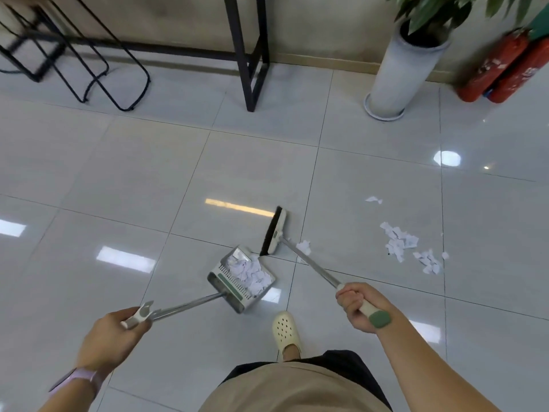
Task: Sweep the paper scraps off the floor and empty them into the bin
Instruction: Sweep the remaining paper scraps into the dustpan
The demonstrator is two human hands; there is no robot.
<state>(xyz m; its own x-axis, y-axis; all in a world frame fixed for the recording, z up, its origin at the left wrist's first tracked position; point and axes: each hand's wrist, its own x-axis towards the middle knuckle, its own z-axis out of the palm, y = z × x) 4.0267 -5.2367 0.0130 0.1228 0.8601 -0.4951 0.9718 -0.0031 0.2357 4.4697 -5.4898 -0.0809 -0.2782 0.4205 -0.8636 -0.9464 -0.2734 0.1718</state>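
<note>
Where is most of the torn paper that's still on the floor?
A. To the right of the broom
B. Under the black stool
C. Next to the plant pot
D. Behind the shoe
A: the biggest pile of paper scraps lies on the tiles to the right of the broom, while other scraps already sit in the dustpan.

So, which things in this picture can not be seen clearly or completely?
- Bin: not in the head view at all.
- Fire extinguishers: tops cut off by the right edge.
- Plant: leaves cut off by the top edge.
- Stool frame: blurred by motion.
- Dustpan floor: hidden under paper scraps.
- Broom handle grip: partly hidden by the right hand.
</note>
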